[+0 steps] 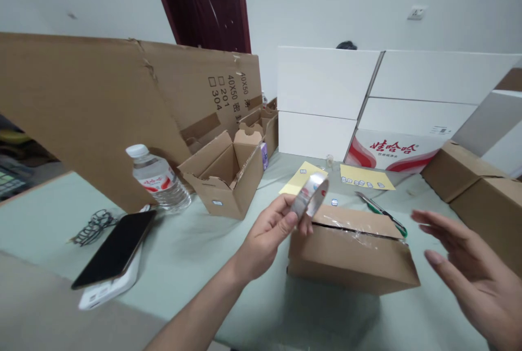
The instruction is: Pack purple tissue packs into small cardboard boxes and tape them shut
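Observation:
My left hand (271, 234) is closed on a roll of clear packing tape (310, 197), gripping its rim between thumb and fingers. Under and beside the roll stands a brown cardboard box (353, 258), its top flaps closed with a narrow dark gap between them. Shiny clear tape lies over part of that seam. To the right of the box, my right hand (468, 275) is open in the air, fingers apart, with nothing in it. Behind the box a utility knife (381, 211) with a dark and green handle lies on the table.
Yellow paper sheets (367, 177) with small labels lie farther back. An open cardboard box (228, 177), a water bottle (159, 180), a phone (116, 248) and a coiled cable (94, 227) occupy the left. White panels (326, 85) close off the back; brown boxes (485, 199) stand right.

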The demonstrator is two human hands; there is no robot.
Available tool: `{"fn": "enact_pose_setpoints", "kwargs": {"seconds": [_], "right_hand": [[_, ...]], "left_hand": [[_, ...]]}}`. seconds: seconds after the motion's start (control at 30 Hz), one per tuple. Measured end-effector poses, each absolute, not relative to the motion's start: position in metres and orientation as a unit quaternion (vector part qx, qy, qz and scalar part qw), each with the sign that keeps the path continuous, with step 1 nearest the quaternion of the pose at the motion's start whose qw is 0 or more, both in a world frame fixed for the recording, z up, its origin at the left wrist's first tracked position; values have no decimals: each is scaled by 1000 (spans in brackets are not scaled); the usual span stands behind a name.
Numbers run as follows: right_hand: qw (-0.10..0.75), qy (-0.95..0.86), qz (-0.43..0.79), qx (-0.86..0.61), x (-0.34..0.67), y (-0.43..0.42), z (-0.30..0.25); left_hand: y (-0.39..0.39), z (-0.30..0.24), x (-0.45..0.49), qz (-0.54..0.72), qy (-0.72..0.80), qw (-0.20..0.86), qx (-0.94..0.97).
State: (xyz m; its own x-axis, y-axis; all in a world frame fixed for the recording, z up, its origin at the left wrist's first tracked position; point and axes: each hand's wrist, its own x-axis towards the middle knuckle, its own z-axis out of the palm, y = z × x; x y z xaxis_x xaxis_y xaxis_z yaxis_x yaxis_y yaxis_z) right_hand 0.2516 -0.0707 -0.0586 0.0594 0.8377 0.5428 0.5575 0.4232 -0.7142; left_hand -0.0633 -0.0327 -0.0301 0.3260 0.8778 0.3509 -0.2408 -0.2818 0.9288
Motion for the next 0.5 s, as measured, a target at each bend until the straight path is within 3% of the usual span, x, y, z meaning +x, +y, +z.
{"fn": "enact_pose_setpoints", "kwargs": {"seconds": [0.17, 0.33, 0.5], "right_hand": [[460, -724, 237, -455, 205, -69, -39], [472, -685, 385, -400, 181, -63, -32], [479, -708, 326, -404, 186, -66, -33]], "left_hand": [[-50, -21, -37, 471, 150, 680, 541], [-58, -20, -19, 442, 137, 733, 499], [-61, -25, -11, 428, 159, 718, 525]]}}
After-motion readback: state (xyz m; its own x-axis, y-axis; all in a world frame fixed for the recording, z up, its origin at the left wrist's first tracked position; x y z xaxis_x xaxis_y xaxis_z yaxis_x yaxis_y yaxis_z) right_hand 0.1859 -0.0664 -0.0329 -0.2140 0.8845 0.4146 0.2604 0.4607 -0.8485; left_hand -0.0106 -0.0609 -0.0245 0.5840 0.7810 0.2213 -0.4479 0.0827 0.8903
